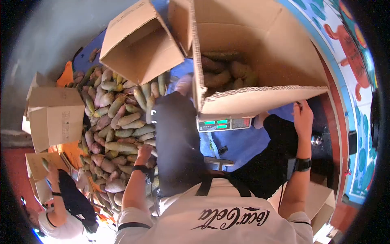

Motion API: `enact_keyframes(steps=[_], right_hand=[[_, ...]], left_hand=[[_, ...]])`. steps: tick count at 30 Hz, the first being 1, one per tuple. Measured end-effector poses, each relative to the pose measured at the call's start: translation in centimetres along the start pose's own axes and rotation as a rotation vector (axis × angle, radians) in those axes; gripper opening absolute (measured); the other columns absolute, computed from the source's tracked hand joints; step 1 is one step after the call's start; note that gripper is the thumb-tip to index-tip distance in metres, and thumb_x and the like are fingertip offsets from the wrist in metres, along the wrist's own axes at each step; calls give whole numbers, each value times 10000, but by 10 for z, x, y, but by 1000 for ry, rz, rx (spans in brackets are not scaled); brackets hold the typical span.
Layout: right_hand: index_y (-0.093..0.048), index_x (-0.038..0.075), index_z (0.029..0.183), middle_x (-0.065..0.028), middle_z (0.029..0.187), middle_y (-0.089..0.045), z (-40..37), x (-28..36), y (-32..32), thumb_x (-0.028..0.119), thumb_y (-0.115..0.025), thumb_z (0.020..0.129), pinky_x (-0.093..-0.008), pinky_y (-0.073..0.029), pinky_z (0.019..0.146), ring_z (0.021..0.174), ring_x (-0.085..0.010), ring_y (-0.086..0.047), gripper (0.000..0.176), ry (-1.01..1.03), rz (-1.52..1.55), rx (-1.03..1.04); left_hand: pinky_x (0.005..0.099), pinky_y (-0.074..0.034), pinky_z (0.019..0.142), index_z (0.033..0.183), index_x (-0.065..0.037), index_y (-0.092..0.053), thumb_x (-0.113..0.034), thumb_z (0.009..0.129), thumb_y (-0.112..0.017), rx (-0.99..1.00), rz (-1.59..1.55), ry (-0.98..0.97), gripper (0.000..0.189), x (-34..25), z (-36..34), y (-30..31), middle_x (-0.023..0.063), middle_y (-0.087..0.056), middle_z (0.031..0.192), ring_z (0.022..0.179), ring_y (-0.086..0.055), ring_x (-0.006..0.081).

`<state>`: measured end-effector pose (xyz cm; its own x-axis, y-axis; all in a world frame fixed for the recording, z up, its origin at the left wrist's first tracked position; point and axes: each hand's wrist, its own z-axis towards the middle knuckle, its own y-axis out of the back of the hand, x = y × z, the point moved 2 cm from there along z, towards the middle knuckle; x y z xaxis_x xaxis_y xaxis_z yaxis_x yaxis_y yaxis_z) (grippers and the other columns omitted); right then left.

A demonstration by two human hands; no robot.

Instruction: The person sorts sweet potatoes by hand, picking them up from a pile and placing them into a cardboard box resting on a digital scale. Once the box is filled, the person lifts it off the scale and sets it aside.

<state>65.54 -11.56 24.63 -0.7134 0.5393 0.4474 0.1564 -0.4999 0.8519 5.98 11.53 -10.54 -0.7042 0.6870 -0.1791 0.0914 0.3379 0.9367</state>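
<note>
Vegetables, long ones in green and dusky pink, lie heaped on the floor at the person's left, and here's the left hand right down at the near side of that heap! Its fingers bend over the vegetables, but I can't tell whether they're clamped on one. Blue sheeting covers the floor by the person's legs, orange sheeting shows beside the heap, and a painted wall curves up on the right.

Now the containers: a big open carton stands over a digital scale, green digits glowing, with more vegetables lying at the bottom inside. Up at its near right corner is the right hand, fingers bent beside the rim; whether they pinch anything, I can't make out. Another open carton sits tilted beyond the heap, a closed-sided one stands left of it, and down at lower left a co-worker holds up a green vegetable beside a smaller carton.
</note>
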Motion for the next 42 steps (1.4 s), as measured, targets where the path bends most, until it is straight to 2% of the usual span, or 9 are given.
enact_keyframes(steps=[2,3,5,6,7,13,28,38,42], right_hand=[[-556,-4,1009,-162,767,-597,1,6,3,117,-500,858,-339,-461,620,662,-265,-586,202,-26,-5,19],[-565,2,1006,-213,835,-611,2,7,3,125,-498,845,-380,-456,683,755,-360,-598,214,-69,-21,26],[-565,-3,1005,-210,839,-613,3,4,0,119,-495,847,-380,-457,691,754,-361,-596,212,-62,-1,24],[-564,-8,1004,-208,843,-614,3,1,-1,114,-492,848,-381,-458,699,754,-363,-594,210,-67,15,15],[-568,-12,1003,-189,855,-625,3,-5,-2,116,-494,854,-362,-469,675,736,-319,-615,211,-58,1,7],[-564,-14,1024,-145,812,-620,5,-2,-1,141,-488,884,-303,-483,583,642,-188,-610,222,-154,94,85],[-547,-36,1013,-143,796,-622,8,-19,-4,138,-475,891,-306,-492,551,599,-200,-615,225,-126,90,62],[-554,-30,982,-129,740,-622,10,-10,-3,160,-492,885,-316,-476,534,582,-199,-607,221,-102,-22,39],[-554,-32,992,-129,746,-616,9,-14,-5,145,-493,879,-308,-475,524,569,-188,-591,219,-69,33,28]], left_hand=[[380,-510,769,946,-92,-634,-121,817,-462,288,295,68,217,-14,-1,20,106,-624,983,959,-596,278],[409,-488,808,991,-84,-614,-187,850,-440,199,-304,424,246,-22,-5,38,144,-613,1027,970,-589,316],[422,-475,825,1003,-78,-605,-242,850,-441,141,-560,600,278,4,-4,-18,162,-604,1050,978,-580,336],[435,-462,841,1014,-71,-596,-297,850,-441,80,-811,762,319,-13,-3,10,180,-594,1073,985,-572,355],[445,-440,867,1013,-67,-590,-366,825,-460,176,-574,738,376,-32,-6,42,201,-582,1096,1014,-552,375],[425,-421,908,1126,-154,-567,-337,796,-524,225,-527,747,380,-37,-13,37,218,-564,1113,1065,-525,352],[413,-363,978,1253,-102,-439,-300,759,-608,-20,-414,1006,558,8,-56,36,215,-440,1231,1152,-427,357],[480,-311,991,1244,-146,-476,-392,765,-589,420,-41,1265,550,20,-122,106,58,-429,1320,1263,-345,239],[523,-242,1021,1284,-174,-454,-516,648,-655,544,46,1076,749,30,-156,100,76,-399,1343,1285,-299,257]])
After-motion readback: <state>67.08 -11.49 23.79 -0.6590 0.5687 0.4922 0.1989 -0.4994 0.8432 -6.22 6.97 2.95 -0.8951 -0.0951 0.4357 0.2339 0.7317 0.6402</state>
